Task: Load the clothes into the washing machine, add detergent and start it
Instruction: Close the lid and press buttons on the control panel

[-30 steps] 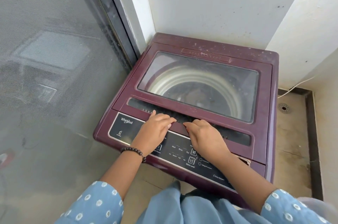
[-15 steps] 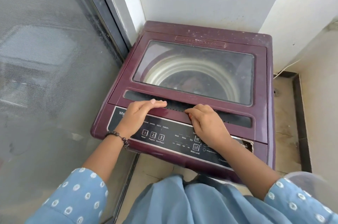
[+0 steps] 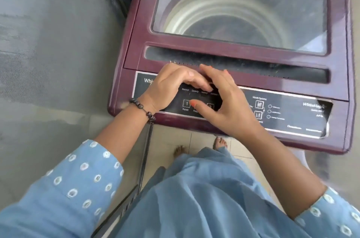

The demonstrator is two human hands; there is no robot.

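Standing close, the person has both hands over the control panel (image 3: 282,113). The right hand (image 3: 228,105) is spread, thumb hovering at the numbered buttons; the left hand (image 3: 169,86) curls loosely, holding nothing. Best press one key squarely — reading labels first. Beyond, the washing machine (image 3: 136,43) lid (image 3: 239,10) lies shut — contents unclear.

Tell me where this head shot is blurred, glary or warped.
Head view: motion blur smears the control panel lettering and the washing machine at its right edge; the glass lid is hazy with pale reflections over the drum; wide-angle distortion bows the machine's sides; daylight is soft, with faint shadow under the left hand and right hand.
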